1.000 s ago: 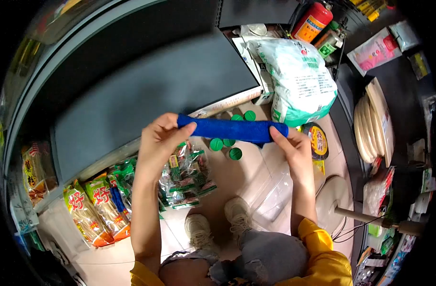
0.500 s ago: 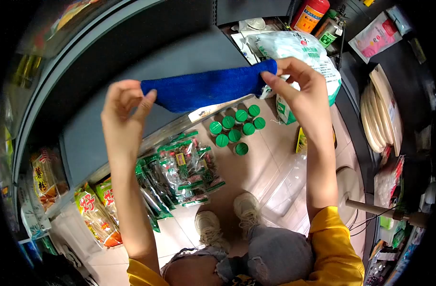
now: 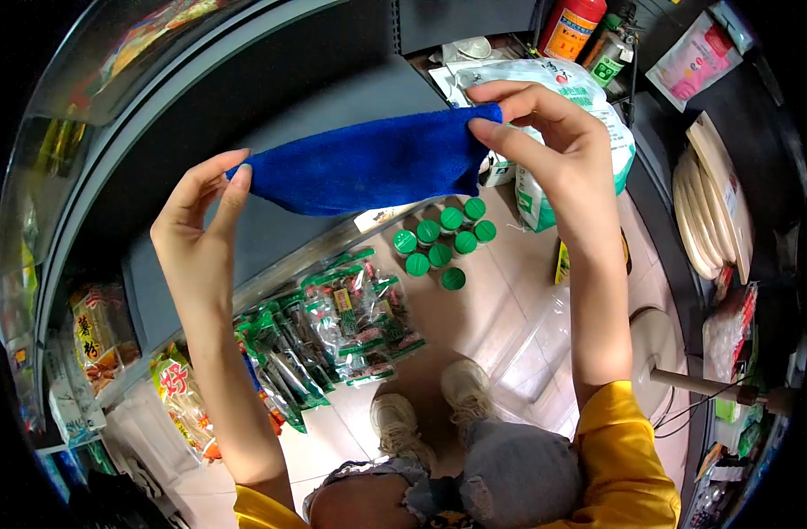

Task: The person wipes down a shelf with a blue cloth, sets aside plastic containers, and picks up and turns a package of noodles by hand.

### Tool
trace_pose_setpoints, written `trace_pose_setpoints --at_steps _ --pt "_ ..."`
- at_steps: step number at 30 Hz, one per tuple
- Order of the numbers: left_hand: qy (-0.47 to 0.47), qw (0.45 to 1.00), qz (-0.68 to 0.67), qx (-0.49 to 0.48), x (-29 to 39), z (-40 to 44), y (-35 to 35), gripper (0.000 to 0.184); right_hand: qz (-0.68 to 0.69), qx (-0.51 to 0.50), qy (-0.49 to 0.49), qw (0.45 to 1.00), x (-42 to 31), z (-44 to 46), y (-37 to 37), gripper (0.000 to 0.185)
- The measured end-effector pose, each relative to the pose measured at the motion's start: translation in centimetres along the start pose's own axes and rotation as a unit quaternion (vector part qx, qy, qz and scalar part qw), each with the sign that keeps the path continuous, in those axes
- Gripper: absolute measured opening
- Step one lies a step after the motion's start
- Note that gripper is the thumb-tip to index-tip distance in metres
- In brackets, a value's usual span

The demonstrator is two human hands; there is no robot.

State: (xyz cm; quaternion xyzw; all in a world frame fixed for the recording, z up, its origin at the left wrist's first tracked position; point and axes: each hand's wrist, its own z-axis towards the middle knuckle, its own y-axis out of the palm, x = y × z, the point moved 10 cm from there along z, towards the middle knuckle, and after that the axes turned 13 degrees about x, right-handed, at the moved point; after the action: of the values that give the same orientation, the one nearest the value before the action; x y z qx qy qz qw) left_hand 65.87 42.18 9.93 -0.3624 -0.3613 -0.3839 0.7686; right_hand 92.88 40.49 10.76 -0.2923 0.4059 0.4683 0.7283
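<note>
A blue cloth (image 3: 359, 166), folded into a long strip, is stretched between my two hands above a dark grey shelf (image 3: 196, 260). My left hand (image 3: 200, 220) pinches its left end between thumb and fingers. At the other end, my right hand (image 3: 553, 141) grips the upper corner, and the cloth's lower right corner hangs free. The cloth hides part of the shelf surface behind it.
Several green-lidded containers (image 3: 439, 255) stand on the tiled floor, beside clear packets (image 3: 350, 309) with green edges. A white and green sack (image 3: 588, 110) and a red fire extinguisher (image 3: 569, 28) are at the back right. A clear plastic bin (image 3: 535, 361) lies near my feet.
My left hand has moved left and slightly down, with the cloth's left end. The right hand has shifted a little up and left at the fingertips. Both still hold the cloth.
</note>
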Motion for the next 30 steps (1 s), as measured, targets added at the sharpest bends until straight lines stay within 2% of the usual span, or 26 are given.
trace_pose_setpoints --at_steps 4,8,12,14,15,18,20,21,22,23,24,25,26,28,30 --pt "0.016 0.999 -0.018 0.031 1.3 0.0 -0.8 0.015 0.078 -0.007 0.077 0.994 -0.8 -0.2 -0.2 0.008" --pt "0.117 0.991 0.012 0.065 4.1 0.0 -1.9 0.019 0.085 0.0 0.019 0.996 -3.1 0.0 -0.7 0.018" --pt "0.166 0.98 0.05 0.095 6.3 -0.7 -2.1 0.02 0.107 0.034 -0.008 0.994 -3.0 0.0 -1.9 0.02" --pt "0.185 0.975 0.068 0.106 7.1 -1.1 -2.2 0.017 0.182 0.055 -0.019 0.982 -2.6 0.0 -2.6 0.02" --pt "0.185 0.975 0.068 0.107 7.1 -1.3 -2.3 0.017 0.137 0.042 -0.01 0.99 -3.3 -0.2 -1.9 0.019" --pt "0.21 0.967 0.095 0.111 7.2 -1.8 -2.7 0.013 0.15 0.051 -0.047 0.986 -3.5 -0.5 -2.5 0.019" --pt "0.27 0.957 0.066 0.08 8.4 -2.3 -2.4 0.012 0.17 0.043 -0.069 0.982 -4.1 -1.0 -2.7 0.019" --pt "0.248 0.969 0.008 -0.002 8.2 -2.5 -1.4 0.016 0.187 0.034 -0.091 0.978 -4.7 -1.2 -2.7 0.019" --pt "0.187 0.976 -0.096 -0.063 7.1 -2.5 -0.5 0.017 0.188 0.034 -0.093 0.977 -4.8 -1.4 -2.6 0.019" --pt "0.093 0.968 -0.201 -0.119 5.2 -2.4 0.4 0.017 0.184 0.037 -0.084 0.979 -4.7 -1.5 -2.6 0.02" --pt "-0.004 0.937 -0.302 -0.173 4.0 -2.6 1.3 0.018 0.179 0.04 -0.076 0.98 -4.5 -1.4 -2.5 0.021" --pt "-0.078 0.934 -0.315 -0.15 3.0 -3.0 1.4 0.018 0.181 0.087 -0.059 0.978 -3.8 -1.3 -2.6 0.019" --pt "-0.177 0.914 -0.346 -0.117 1.0 -3.4 1.9 0.015 0.166 0.086 -0.021 0.982 -2.5 -1.2 -2.0 0.019" --pt "-0.303 0.891 -0.326 -0.09 -2.0 -4.7 3.4 0.014 0.086 0.085 0.03 0.992 0.4 -1.6 -1.1 0.018" --pt "-0.358 0.865 -0.33 -0.122 -4.7 -6.0 5.1 0.015 0.033 0.074 0.095 0.992 3.7 -2.2 -0.3 0.019"
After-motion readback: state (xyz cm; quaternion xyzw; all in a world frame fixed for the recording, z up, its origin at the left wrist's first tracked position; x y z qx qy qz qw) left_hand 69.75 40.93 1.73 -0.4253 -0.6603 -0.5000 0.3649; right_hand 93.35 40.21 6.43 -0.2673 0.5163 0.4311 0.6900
